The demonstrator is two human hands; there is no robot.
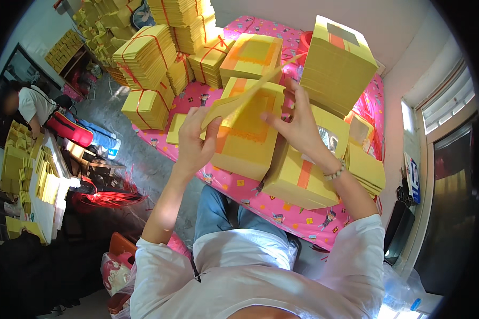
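Note:
My left hand (197,139) is closed on the near left end of a thin yellow paper sheaf (236,102), which is tilted up and seen almost edge-on. Under it stands a tall stack of yellow paper (243,158) with an orange band and a gold square on its top sheet. My right hand (302,125) is above the right side of that stack, thumb and fingers apart, holding nothing that I can see. A second yellow stack (298,179), with a shiny silver patch on top, sits below my right forearm.
A taller paper block (338,66) rises beyond my right hand. Bundles tied with red string (146,56) line the left side of the pink patterned cloth (314,226). At far left, another person (40,109) leans over a table (47,212) with yellow paper.

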